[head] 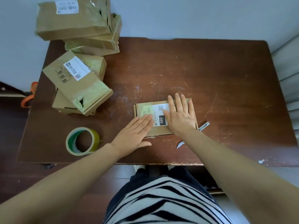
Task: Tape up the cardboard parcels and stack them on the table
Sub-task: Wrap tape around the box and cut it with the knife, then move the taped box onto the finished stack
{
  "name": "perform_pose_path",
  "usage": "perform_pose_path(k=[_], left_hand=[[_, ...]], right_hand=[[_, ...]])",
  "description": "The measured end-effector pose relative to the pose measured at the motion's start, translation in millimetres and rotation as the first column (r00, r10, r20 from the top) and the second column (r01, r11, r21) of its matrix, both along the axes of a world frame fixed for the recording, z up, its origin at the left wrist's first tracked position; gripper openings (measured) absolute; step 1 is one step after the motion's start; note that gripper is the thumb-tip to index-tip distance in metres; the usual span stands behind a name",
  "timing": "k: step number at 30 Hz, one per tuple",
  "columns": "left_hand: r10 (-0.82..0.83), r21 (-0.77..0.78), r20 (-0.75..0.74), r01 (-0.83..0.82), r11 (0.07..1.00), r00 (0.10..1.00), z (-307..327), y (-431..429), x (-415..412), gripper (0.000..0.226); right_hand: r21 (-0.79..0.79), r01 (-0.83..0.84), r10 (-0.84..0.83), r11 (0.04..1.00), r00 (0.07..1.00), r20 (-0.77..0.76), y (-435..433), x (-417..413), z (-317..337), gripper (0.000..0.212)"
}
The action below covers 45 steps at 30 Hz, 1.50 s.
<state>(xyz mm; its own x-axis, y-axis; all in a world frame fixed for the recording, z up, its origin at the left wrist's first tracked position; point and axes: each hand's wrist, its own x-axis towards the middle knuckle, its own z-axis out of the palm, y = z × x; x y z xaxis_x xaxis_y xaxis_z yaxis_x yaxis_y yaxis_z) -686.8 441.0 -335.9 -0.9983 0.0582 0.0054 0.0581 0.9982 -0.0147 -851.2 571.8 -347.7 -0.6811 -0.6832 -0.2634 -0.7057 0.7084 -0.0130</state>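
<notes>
Head view: parcel (159, 132) lies flat near the front edge of the tabletop (210, 78), about midway along it. Left hand (135, 131) and right hand (180, 113) press on its top with straight fingers; neither grip holds anything. Risk: the knife (203, 126) lies under the right forearm, just beside the parcel, so a sideways slip could meet its blade. Tape roll (95, 136) sits toward the front left corner.
</notes>
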Motion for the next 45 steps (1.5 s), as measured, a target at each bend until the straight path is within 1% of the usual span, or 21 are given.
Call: perform_pose_path(k=[3,5,7,11,14,16,19,23,25,27,28,30,32,34,35,36,37,39,40,42,45], left_hand=[[0.052,0.013,-0.054,-0.052,0.999,0.997,-2,2,4,0.069],[0.078,0.04,-0.069,-0.075,0.996,0.995,-3,11,2,0.072],[0.12,-0.006,-0.072,-0.12,0.993,0.99,-6,18,0,0.08],[0.168,-0.017,-0.136,-0.172,0.985,0.976,-12,27,-2,0.072],[0.188,-0.042,-0.121,-0.194,0.98,0.975,-9,28,-2,0.077],[0.193,-0.045,-0.141,-0.201,0.979,0.971,-8,28,-1,0.07],[0.238,-0.041,-0.101,-0.243,0.969,0.966,-8,34,-3,0.067],[0.324,0.035,-0.03,-0.323,0.946,0.946,-9,42,-6,0.071],[0.365,0.082,0.016,-0.365,0.927,0.931,-7,43,-10,0.069],[0.377,0.129,0.047,-0.38,0.916,0.925,-7,41,-10,0.07],[0.355,0.219,0.053,-0.358,0.908,0.933,-10,39,-7,0.071],[0.325,0.437,0.059,-0.317,0.842,0.944,-10,33,1,0.081],[0.446,0.618,0.055,-0.381,0.688,0.893,-2,29,5,0.087],[0.658,0.725,0.186,-0.555,0.409,0.729,3,22,-1,0.072],[0.708,0.727,0.293,-0.631,0.272,0.642,5,20,-6,0.062],[0.715,0.723,0.371,-0.667,0.178,0.593,7,19,-11,0.055],[0.703,0.743,0.401,-0.658,0.125,0.587,9,20,-15,0.051],[0.707,0.844,0.361,-0.535,0.028,0.608,15,21,-23,0.044],[0.717,0.876,0.337,-0.483,-0.001,0.61,20,21,-26,0.049],[0.734,0.891,0.303,-0.454,0.009,0.609,26,19,-33,0.067],[0.744,0.879,0.312,-0.477,0.011,0.591,36,15,-57,0.063]], right_hand=[[0.008,0.0,0.0,1.0,1.0,-0.001,0,1,-1,0.064],[0.004,0.002,-0.002,1.0,1.0,-0.001,0,1,-1,0.064],[0.005,-0.003,0.003,1.0,1.0,-0.006,0,1,-1,0.065],[0.004,-0.003,0.003,1.0,1.0,-0.002,0,1,0,0.064],[0.011,-0.009,0.009,1.0,1.0,-0.011,0,1,0,0.064],[0.014,-0.004,0.004,1.0,1.0,-0.012,-1,1,1,0.064],[0.022,0.002,-0.002,1.0,1.0,-0.009,-2,1,1,0.064],[0.056,0.018,-0.015,0.998,0.998,-0.055,-1,5,0,0.065],[0.047,0.051,-0.051,0.998,0.999,-0.02,-1,6,-2,0.063],[-0.005,0.068,-0.067,0.998,0.994,0.092,-2,2,1,0.06],[-0.07,0.084,-0.071,0.994,0.983,0.172,-1,-2,4,0.058],[-0.31,0.202,-0.119,0.929,0.956,0.267,6,-6,14,0.055],[-0.495,0.413,-0.325,0.764,0.91,0.258,16,-9,22,0.052],[-0.438,0.622,-0.55,0.649,0.781,0.294,25,-7,27,0.045],[-0.361,0.672,-0.593,0.647,0.74,0.316,28,-4,27,0.042],[-0.298,0.681,-0.596,0.669,0.731,0.333,29,-1,26,0.041],[-0.281,0.673,-0.581,0.684,0.736,0.346,30,1,26,0.04],[-0.375,0.681,-0.555,0.63,0.732,0.395,29,1,34,0.035],[-0.441,0.693,-0.533,0.57,0.72,0.444,30,2,39,0.031],[-0.512,0.756,-0.472,0.407,0.654,0.591,32,2,49,0.025],[-0.47,0.87,-0.292,0.147,0.492,0.82,40,-2,66,0.022]])
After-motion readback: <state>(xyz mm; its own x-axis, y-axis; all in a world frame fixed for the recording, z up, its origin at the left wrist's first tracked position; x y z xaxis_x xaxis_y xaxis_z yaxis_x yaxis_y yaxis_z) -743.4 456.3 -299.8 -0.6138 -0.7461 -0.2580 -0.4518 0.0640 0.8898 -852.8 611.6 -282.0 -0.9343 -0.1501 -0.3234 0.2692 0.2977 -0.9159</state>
